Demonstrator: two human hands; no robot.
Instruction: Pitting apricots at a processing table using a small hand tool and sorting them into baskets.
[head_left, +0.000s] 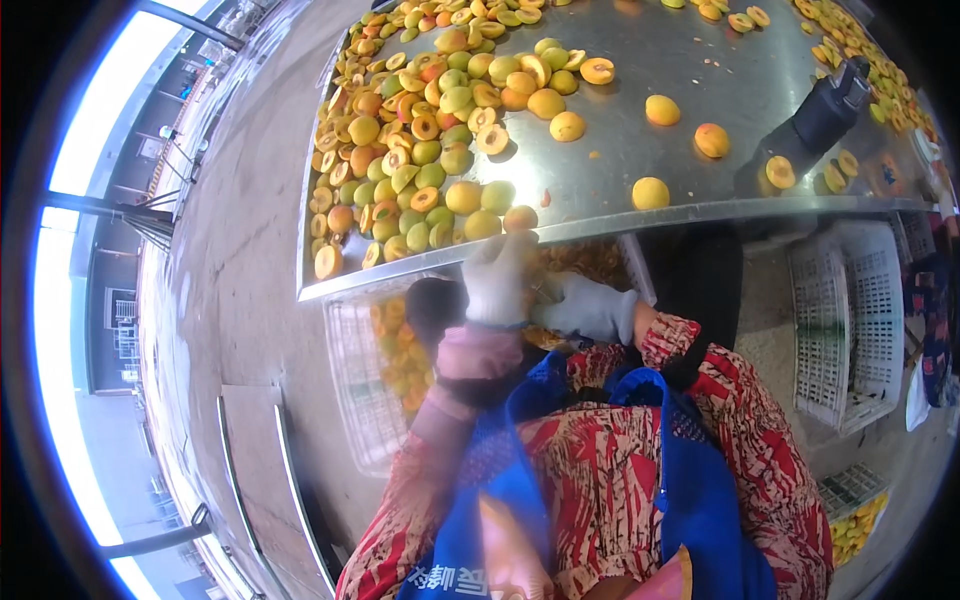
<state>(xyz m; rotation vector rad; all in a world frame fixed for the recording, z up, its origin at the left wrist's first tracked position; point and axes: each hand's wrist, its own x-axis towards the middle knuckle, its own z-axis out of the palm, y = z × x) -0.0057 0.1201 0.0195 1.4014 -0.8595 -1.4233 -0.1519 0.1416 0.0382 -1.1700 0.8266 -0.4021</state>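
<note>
In front of my chest, just below the near edge of a metal-topped table (577, 231), my two gloved hands meet. My left hand (496, 281), in a pale glove, is blurred, with its fingertips close to the table rim. My right hand (585, 306), in a grey-white glove, reaches in from the right and touches or nearly touches the left. Blur and overlap hide what lies between them. A reddish-yellow apricot (520, 218) sits at the rim just above my left fingers. Beyond it spreads a heap of whole and halved apricots (420, 142).
Single apricots (650, 193) and a black bottle-like object (832, 109) stand on the tabletop. Under its edge, white plastic crates (352, 382) hold halved fruit. Nested crates (847, 322) stand at right, above a fruit crate (859, 525). A metal-edged board (255, 450) lies left.
</note>
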